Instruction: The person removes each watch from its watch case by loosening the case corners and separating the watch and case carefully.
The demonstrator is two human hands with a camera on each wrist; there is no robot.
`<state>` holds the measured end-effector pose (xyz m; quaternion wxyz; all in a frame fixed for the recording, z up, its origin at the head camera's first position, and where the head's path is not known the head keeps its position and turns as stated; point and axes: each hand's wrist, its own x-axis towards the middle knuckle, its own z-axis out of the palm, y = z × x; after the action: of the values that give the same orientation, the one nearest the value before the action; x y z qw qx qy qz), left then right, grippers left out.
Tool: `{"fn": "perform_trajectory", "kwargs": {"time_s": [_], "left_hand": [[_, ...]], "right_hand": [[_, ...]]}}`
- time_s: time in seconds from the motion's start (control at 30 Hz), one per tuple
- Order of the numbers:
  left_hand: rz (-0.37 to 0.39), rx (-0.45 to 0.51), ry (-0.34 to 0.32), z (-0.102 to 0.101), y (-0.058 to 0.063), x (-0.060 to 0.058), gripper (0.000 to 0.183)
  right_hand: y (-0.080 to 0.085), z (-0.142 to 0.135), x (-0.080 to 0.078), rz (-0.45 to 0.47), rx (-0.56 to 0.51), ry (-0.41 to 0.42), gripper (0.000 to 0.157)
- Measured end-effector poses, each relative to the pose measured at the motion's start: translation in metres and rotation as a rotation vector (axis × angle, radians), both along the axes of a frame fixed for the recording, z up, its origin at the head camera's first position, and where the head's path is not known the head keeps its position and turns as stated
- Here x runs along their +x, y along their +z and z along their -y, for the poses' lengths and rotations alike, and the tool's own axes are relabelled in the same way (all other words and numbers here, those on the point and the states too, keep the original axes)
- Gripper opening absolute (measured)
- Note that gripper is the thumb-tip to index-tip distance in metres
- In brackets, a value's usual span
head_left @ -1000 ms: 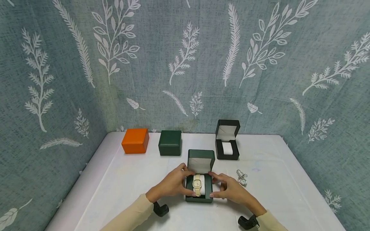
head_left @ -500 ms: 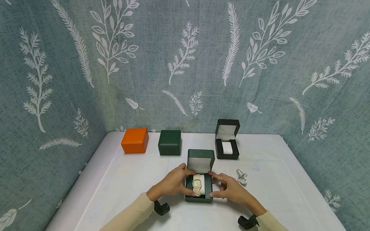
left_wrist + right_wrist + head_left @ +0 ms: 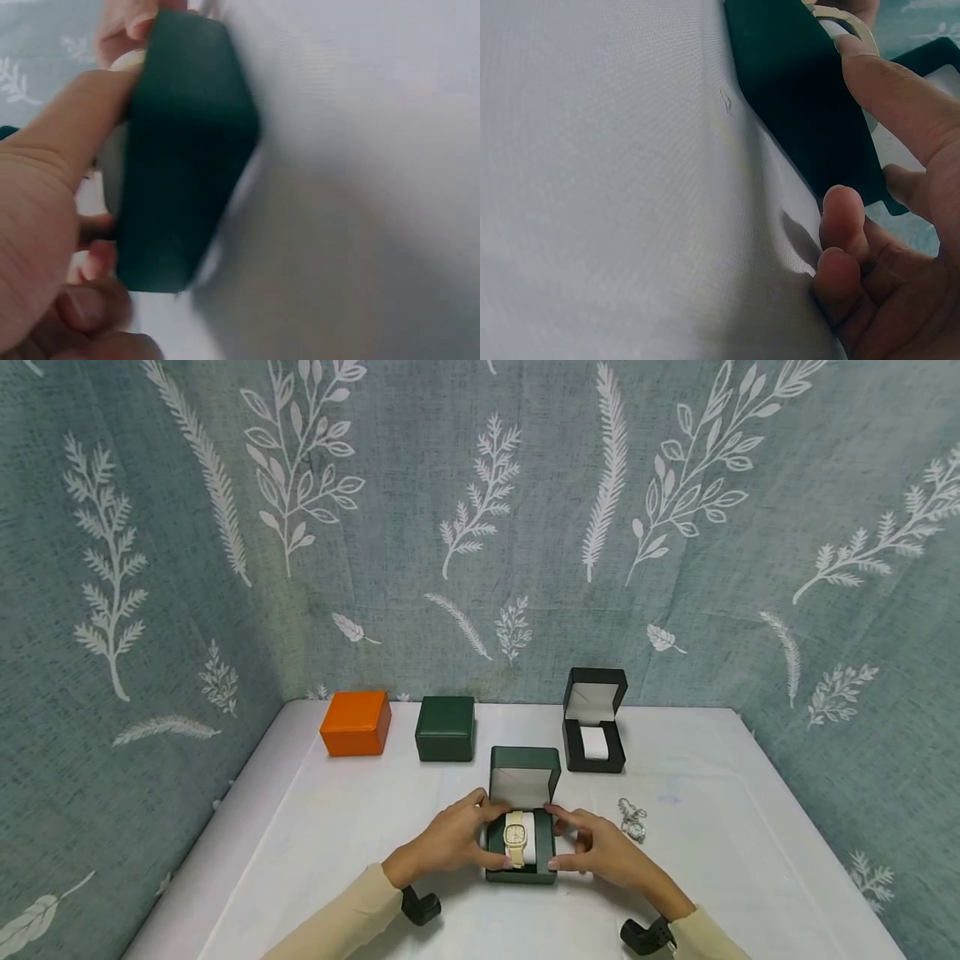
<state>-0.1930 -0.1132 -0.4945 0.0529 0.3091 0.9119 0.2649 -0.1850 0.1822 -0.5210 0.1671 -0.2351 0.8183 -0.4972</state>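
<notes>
In the head view, an open green watch box (image 3: 521, 876) stood on the white-covered bench (image 3: 337, 818), its lid (image 3: 525, 758) raised. The person's left grip (image 3: 452, 837) and right grip (image 3: 603, 852) were both grasping it from its 2 sides, each with the thumb at the front edge and a finger near the hinge side. Inside, a cream-strapped wristwatch (image 3: 515, 837) sat around a white cushion (image 3: 531, 837), dial up, towards the cushion's left end. Behind stood 3 more boxes: a closed orange box (image 3: 355, 727), a closed green box (image 3: 445, 735) and an open black watch box (image 3: 596, 766). A silver bracelet watch (image 3: 635, 829) lay near the right grip, untouched. The held box looked light and stiff; its base walls seemed the sound place to hold, since the lid could swing.

In the left wrist view, the left thumb (image 3: 90, 109) lapped the box's upper edge. The outer face looked smooth, so loose fingers could slip on it.

In the right wrist view, the right thumb (image 3: 900, 97) pressed at the rim beside the cushion. The cushion would probably give when squeezed; the watch's dial seemed the fragile part, better handled by its strap.
</notes>
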Motion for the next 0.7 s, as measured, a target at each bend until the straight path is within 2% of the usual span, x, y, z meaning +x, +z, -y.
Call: {"fn": "perform_trajectory", "kwargs": {"time_s": [0.1,0.23,0.53,0.7], "left_hand": [[-0.016,-0.026,-0.017,-0.002,0.004,-0.001,0.076],[-0.018,-0.002,-0.013,-0.002,0.007,-0.004,0.074],[-0.049,0.089,-0.001,0.001,-0.001,-0.002,0.071],[-0.072,0.078,-0.001,0.002,-0.004,0.002,0.072]], "right_hand": [[0.000,0.000,0.000,-0.008,-0.002,0.003,0.082],[-0.001,0.000,0.000,-0.022,-0.023,0.019,0.082],[-0.002,0.000,-0.001,-0.005,-0.015,0.008,0.083],[-0.002,0.000,-0.001,0.007,-0.003,0.004,0.084]]}}
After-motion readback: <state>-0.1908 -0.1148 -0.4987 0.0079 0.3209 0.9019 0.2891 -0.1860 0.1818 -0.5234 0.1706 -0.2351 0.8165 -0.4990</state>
